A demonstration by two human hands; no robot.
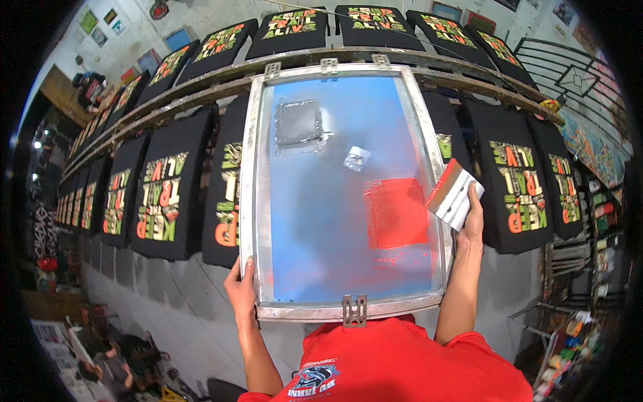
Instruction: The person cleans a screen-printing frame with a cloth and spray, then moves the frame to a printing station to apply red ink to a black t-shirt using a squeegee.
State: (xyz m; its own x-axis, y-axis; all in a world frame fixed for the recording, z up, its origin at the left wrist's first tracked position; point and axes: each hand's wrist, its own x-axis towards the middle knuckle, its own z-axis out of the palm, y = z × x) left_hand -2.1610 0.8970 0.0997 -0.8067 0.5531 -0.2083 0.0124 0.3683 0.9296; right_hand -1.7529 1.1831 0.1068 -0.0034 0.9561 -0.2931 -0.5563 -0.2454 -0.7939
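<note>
A large screen-printing frame [250, 167] with blue mesh is held up in front of me. Ink lies on the mesh in two patches: a dark grey one [298, 122] at the upper left and a red one [398, 213] at the lower right. A small pale scrap [357, 158] sits between them. My left hand [241, 285] is closed on the frame's lower left side, thumb on the rim. In my right hand [473, 218] is a squeegee [455, 194] with a red-smeared edge, tilted beside the frame's right rail. My right forearm runs close along that rail.
Printed black T-shirts [161, 187] lie in rows on boards along two wooden rails [469, 74], behind and beside the frame. Metal clips [354, 311] sit on the frame's edges. Ink containers [562, 342] stand at the lower right. People [110, 368] are at the lower left.
</note>
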